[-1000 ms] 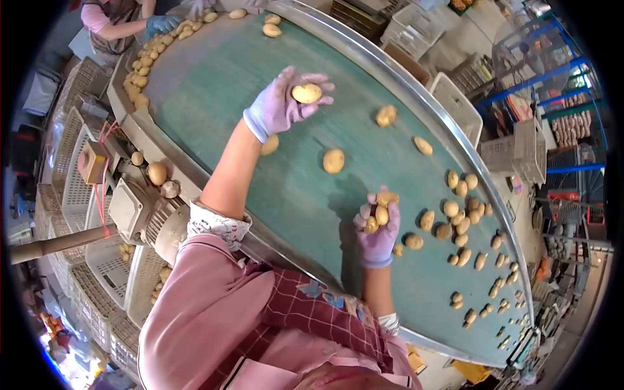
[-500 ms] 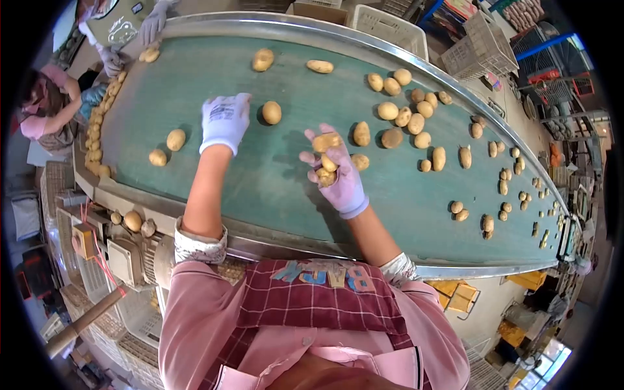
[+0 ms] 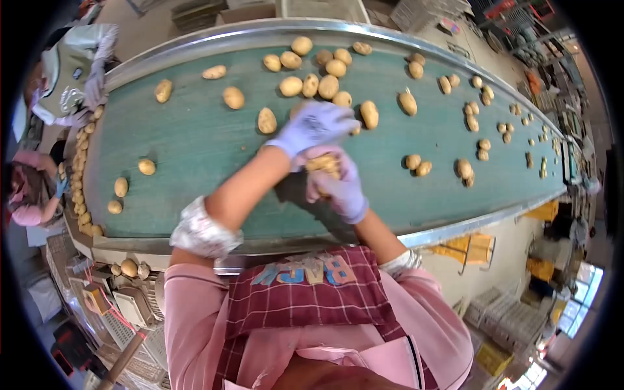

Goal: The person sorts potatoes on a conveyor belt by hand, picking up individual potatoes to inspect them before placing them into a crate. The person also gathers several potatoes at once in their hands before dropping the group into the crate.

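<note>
My left hand, in a pale purple glove, reaches right across the green conveyor belt. Its fingers look stretched out over a group of potatoes, somewhat blurred, and partly cover one potato. Just below it, my right hand is curled around several potatoes. Close to the left hand lie an oval potato, another potato and a spotted potato. What lies under the left palm is hidden.
A metal rail borders the belt's far side. More potatoes are scattered to the right, and a row of potatoes lines the left end. Two co-workers stand there, one with a gloved hand near the belt.
My left hand has swung right, from beside a single potato to above the right hand. The view has shifted, and the potatoes appear farther left. The right hand still holds its potatoes.
</note>
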